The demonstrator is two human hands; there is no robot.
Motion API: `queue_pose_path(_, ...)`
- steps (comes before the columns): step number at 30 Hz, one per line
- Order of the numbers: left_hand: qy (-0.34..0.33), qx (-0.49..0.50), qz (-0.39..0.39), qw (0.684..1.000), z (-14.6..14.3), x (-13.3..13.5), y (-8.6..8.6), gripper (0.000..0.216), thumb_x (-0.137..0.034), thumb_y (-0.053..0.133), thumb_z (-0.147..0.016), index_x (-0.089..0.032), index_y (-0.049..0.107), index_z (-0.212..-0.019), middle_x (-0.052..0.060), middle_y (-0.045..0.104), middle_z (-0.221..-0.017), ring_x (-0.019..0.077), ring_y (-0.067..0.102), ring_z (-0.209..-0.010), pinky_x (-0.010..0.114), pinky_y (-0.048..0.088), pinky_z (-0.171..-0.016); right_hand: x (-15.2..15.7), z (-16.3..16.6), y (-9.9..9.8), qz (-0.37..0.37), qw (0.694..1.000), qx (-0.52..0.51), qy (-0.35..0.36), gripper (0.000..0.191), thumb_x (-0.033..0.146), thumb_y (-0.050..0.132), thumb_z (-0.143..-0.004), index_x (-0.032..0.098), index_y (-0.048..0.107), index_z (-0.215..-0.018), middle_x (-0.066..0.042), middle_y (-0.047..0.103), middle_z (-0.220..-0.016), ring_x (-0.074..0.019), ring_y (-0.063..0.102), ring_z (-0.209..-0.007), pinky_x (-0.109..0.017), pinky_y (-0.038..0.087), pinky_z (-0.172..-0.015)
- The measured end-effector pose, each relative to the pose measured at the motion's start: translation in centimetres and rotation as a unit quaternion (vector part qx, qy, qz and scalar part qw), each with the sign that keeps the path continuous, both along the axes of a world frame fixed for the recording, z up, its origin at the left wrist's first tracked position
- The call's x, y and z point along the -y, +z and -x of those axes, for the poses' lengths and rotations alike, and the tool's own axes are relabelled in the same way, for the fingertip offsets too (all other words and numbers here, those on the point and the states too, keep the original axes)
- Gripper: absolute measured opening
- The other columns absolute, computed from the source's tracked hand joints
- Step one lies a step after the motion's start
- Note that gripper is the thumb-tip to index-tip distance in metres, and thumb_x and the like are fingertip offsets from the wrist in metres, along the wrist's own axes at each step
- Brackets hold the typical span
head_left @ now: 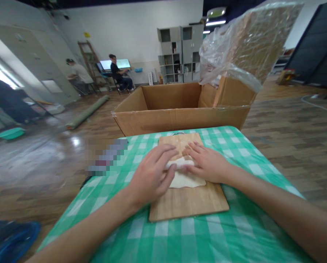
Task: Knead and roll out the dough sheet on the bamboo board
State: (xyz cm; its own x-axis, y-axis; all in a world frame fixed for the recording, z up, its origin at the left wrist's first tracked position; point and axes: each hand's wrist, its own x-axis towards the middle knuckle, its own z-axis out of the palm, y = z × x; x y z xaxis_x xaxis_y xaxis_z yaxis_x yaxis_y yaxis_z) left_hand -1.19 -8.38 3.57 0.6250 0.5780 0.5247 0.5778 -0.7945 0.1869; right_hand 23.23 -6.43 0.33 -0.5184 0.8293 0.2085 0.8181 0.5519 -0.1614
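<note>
A pale, thin sheet of dough lies on a wooden cutting board, with a rolled-up ridge along its far side. My left hand is curled at the ridge's left end, its thumb on the near side and its fingers beyond. From the right, my right hand grips the same ridge, thumb nearer me and fingers reaching over to the far side. Parts of the roll are hidden under both hands. At the board's far end a metal handle shows.
A green-and-white checked cloth covers the table. On its left edge is a pixelated object. Behind the table stands a large open cardboard box with plastic-wrapped cardboard. Two people sit farther back, left of centre.
</note>
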Motion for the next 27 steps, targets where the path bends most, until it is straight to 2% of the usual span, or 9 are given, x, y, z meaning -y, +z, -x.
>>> queue_pose_path(3,-0.125,-0.048,0.002,0.991,-0.3,1.6,-0.7,0.032,-0.017,0.045,-0.101,-0.016,0.064,-0.126,0.014,0.068,-0.132,0.0242,0.061,-0.130,0.040,0.051,-0.113,0.2,-0.1,-0.1,-0.017,1.000,-0.001,0.016,0.054,0.054,0.048,-0.104,0.018,0.058,-0.143,-0.016,0.048,-0.160,-0.0355,0.039,-0.151,-0.051,0.038,-0.118)
queue_pose_path(5,-0.170,-0.105,0.031,0.979,-0.7,2.3,-1.5,0.036,-0.019,0.045,-0.102,-0.014,0.063,-0.133,0.014,0.067,-0.137,0.0241,0.058,-0.135,0.040,0.048,-0.116,0.2,-0.2,-0.1,-0.008,1.000,-0.005,-0.016,0.041,0.044,0.047,-0.106,0.018,0.063,-0.134,-0.016,0.060,-0.147,-0.0331,0.053,-0.139,-0.046,0.046,-0.109)
queue_pose_path(7,-0.157,-0.146,0.067,0.974,-1.0,2.6,-1.9,0.044,-0.026,0.045,-0.105,-0.013,0.054,-0.147,0.015,0.058,-0.151,0.0257,0.048,-0.146,0.043,0.043,-0.122,0.0,-0.2,-0.1,0.010,0.997,-0.010,-0.076,0.034,0.039,0.046,-0.107,0.017,0.063,-0.126,-0.015,0.070,-0.130,-0.0307,0.067,-0.118,-0.040,0.052,-0.093)
queue_pose_path(9,-0.118,-0.172,0.099,0.973,-1.2,2.6,-2.1,0.056,-0.036,0.044,-0.107,-0.016,0.039,-0.159,0.013,0.043,-0.163,0.0278,0.036,-0.154,0.048,0.037,-0.126,-0.3,-0.4,-0.3,0.020,0.991,-0.020,-0.127,0.029,0.037,0.046,-0.107,0.018,0.060,-0.124,-0.013,0.074,-0.119,-0.0289,0.071,-0.104,-0.036,0.051,-0.082)
queue_pose_path(11,-0.100,-0.184,0.117,0.971,-1.2,2.5,-2.1,0.064,-0.045,0.044,-0.107,-0.021,0.029,-0.164,0.010,0.032,-0.169,0.0290,0.028,-0.157,0.052,0.033,-0.127,-0.5,-0.6,-0.6,0.018,0.987,-0.034,-0.157,0.026,0.036,0.046,-0.107,0.019,0.058,-0.123,-0.011,0.074,-0.114,-0.0282,0.071,-0.098,-0.035,0.048,-0.077)
queue_pose_path(13,-0.103,-0.187,0.126,0.969,-1.1,2.5,-2.0,0.067,-0.049,0.045,-0.106,-0.025,0.024,-0.166,0.007,0.028,-0.170,0.0299,0.024,-0.158,0.053,0.031,-0.128,-0.6,-0.7,-0.9,0.018,0.983,-0.047,-0.176,0.023,0.036,0.045,-0.107,0.020,0.057,-0.119,-0.010,0.074,-0.111,-0.0274,0.070,-0.093,-0.034,0.046,-0.072)
queue_pose_path(21,-0.122,-0.195,0.149,0.962,-0.8,2.5,-1.5,0.074,-0.059,0.044,-0.104,-0.029,0.018,-0.167,0.005,0.023,-0.170,0.0316,0.023,-0.158,0.056,0.030,-0.127,-0.8,-1.0,-1.6,0.016,0.982,-0.071,-0.174,0.021,0.037,0.042,-0.106,0.022,0.057,-0.111,-0.007,0.073,-0.098,-0.0258,0.068,-0.086,-0.034,0.040,-0.066)
queue_pose_path(27,-0.134,-0.204,0.185,0.952,-0.7,2.5,-1.2,0.077,-0.062,0.042,-0.104,-0.028,0.014,-0.167,0.003,0.017,-0.171,0.0308,0.018,-0.159,0.055,0.026,-0.129,-0.8,-1.0,-1.7,0.015,0.982,-0.074,-0.174,0.022,0.036,0.042,-0.105,0.022,0.057,-0.112,-0.008,0.073,-0.098,-0.0268,0.068,-0.085,-0.034,0.039,-0.065)
